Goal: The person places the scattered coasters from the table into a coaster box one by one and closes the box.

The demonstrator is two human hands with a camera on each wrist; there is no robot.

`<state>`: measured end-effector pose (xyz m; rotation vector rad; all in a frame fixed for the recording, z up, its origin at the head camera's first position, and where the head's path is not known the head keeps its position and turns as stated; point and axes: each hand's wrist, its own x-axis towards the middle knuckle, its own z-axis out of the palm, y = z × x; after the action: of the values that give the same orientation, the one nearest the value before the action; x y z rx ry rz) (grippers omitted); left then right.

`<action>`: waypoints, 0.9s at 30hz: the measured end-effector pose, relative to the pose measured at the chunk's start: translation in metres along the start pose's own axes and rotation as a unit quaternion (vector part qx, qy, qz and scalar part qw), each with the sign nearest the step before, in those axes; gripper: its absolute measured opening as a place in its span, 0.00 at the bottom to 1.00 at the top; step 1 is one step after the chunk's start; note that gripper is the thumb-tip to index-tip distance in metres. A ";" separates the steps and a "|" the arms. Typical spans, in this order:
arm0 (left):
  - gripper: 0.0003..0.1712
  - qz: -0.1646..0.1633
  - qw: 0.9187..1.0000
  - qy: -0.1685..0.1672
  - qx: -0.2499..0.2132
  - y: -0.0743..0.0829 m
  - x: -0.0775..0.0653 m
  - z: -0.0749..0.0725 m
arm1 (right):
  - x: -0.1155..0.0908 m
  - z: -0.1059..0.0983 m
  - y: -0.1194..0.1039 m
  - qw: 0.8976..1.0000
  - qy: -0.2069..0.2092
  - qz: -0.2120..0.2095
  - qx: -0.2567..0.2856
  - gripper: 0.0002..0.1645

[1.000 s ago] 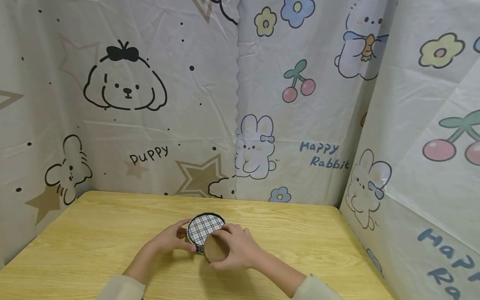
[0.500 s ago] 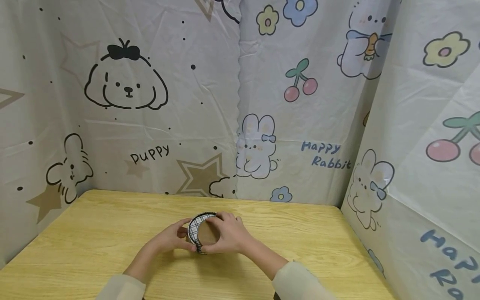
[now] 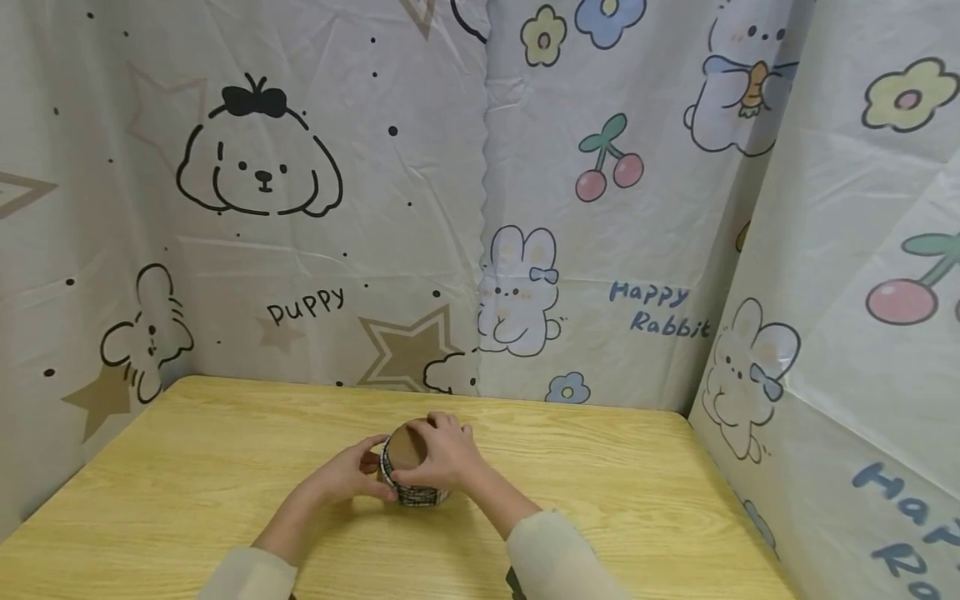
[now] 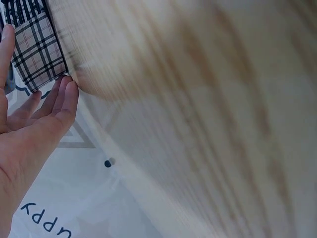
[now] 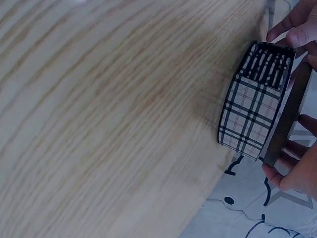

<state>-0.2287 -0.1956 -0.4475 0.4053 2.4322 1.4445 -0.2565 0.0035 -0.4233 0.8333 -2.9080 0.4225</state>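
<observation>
A low round box (image 3: pixel 420 496) with a black-and-white plaid side stands on the table. In the right wrist view the plaid box (image 5: pixel 250 114) also shows a section of wavy black-and-white stripes. My left hand (image 3: pixel 348 475) lies round its left side, thumb in front and fingers behind; in the left wrist view its fingertips touch the box (image 4: pixel 39 52). With thumb and fingers my right hand (image 3: pixel 442 457) grips a flat round brown disc (image 3: pixel 405 447) by its edge, tilted over the top of the box. The disc (image 5: pixel 289 116) hides most of that top.
A pale wood-grain table (image 3: pixel 600 483) spreads on all sides of the box. Behind it and at both sides hang cream curtains (image 3: pixel 405 250) printed with puppies, rabbits, stars and cherries.
My right hand has carried the brown disc leftward and away from me, from the near right edge to over the box's plaid top. My left hand stays at the box's side.
</observation>
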 end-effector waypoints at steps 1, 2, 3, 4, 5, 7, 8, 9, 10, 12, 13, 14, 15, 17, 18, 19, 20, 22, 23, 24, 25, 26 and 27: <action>0.58 0.002 1.000 0.000 0.000 0.000 0.000 0.000 | 0.001 0.001 0.000 1.000 -0.002 0.001 -0.001 0.46; 0.57 0.004 1.000 -0.001 -0.001 0.000 0.000 0.000 | 0.001 0.003 0.000 1.000 -0.004 0.003 -0.004 0.46; 0.57 0.005 1.000 -0.002 -0.002 0.000 0.000 0.000 | 0.002 0.004 0.000 1.000 -0.005 0.005 -0.005 0.46; 0.58 0.006 1.000 -0.003 -0.002 0.000 0.000 0.000 | 0.003 0.005 0.000 1.000 -0.005 0.006 -0.006 0.46; 0.58 0.006 1.000 -0.003 -0.002 0.000 0.001 0.000 | 0.003 0.006 0.000 1.000 -0.007 0.008 -0.008 0.46; 0.58 0.007 1.000 -0.005 -0.001 0.000 0.001 0.000 | 0.004 0.007 -0.001 1.000 -0.009 0.013 -0.011 0.46; 0.58 0.007 1.000 -0.005 -0.002 0.001 0.001 0.000 | 0.004 0.008 -0.001 1.000 -0.010 0.015 -0.011 0.46; 0.58 0.007 1.000 -0.006 -0.001 0.001 0.001 0.000 | 0.005 0.008 -0.001 1.000 -0.010 0.016 -0.013 0.46; 0.58 0.007 1.000 -0.007 -0.002 0.001 0.001 0.000 | 0.005 0.009 -0.002 1.000 -0.011 0.018 -0.014 0.46; 0.58 0.006 1.000 -0.007 -0.002 0.001 0.001 -0.001 | 0.005 0.009 -0.003 1.000 -0.012 0.020 -0.014 0.47; 0.58 0.004 1.000 -0.007 -0.002 0.001 0.001 0.000 | 0.004 0.010 -0.003 1.000 -0.012 0.021 -0.015 0.47; 0.59 0.002 1.000 -0.006 -0.003 0.002 0.001 0.000 | 0.004 0.010 -0.003 1.000 -0.012 0.022 -0.014 0.47; 0.59 0.000 1.000 -0.005 -0.001 0.002 0.001 0.000 | 0.004 0.010 -0.003 1.000 -0.011 0.023 -0.013 0.47; 0.59 -0.005 1.000 -0.002 0.001 0.003 0.001 0.001 | 0.004 0.010 -0.003 1.000 -0.009 0.022 -0.010 0.47; 0.59 -0.007 1.000 -0.001 0.002 0.003 0.001 0.001 | 0.003 0.011 -0.002 1.000 -0.009 0.022 -0.010 0.47; 0.59 -0.009 1.000 0.000 0.005 0.003 0.001 0.001 | 0.003 0.011 -0.002 1.000 -0.009 0.021 -0.009 0.47; 0.59 -0.010 1.000 0.000 0.005 0.003 0.001 0.001 | 0.003 0.012 -0.002 1.000 -0.009 0.020 -0.009 0.47; 0.58 -0.007 1.000 -0.003 0.006 0.003 0.001 0.001 | 0.002 0.013 -0.001 1.000 -0.008 0.018 -0.010 0.47; 0.58 -0.005 1.000 -0.004 0.006 0.003 0.000 0.001 | 0.001 0.014 0.000 1.000 -0.007 0.017 -0.009 0.47; 0.58 -0.003 1.000 -0.005 0.008 0.004 0.000 0.001 | 0.001 0.015 0.000 1.000 -0.007 0.017 -0.005 0.47; 0.58 -0.001 1.000 -0.005 0.010 0.003 0.000 0.001 | 0.001 0.015 0.000 1.000 -0.007 0.015 0.000 0.47; 0.58 0.000 1.000 -0.005 0.011 0.003 0.000 0.001 | 0.001 0.016 0.000 1.000 -0.006 0.014 0.004 0.46; 0.58 0.001 1.000 -0.004 0.012 0.003 0.000 0.001 | 0.000 0.017 0.001 1.000 -0.004 0.012 0.009 0.46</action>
<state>-0.2275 -0.1932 -0.4452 0.4174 2.4447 1.4127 -0.2573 -0.0009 -0.4393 0.8065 -2.9283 0.4500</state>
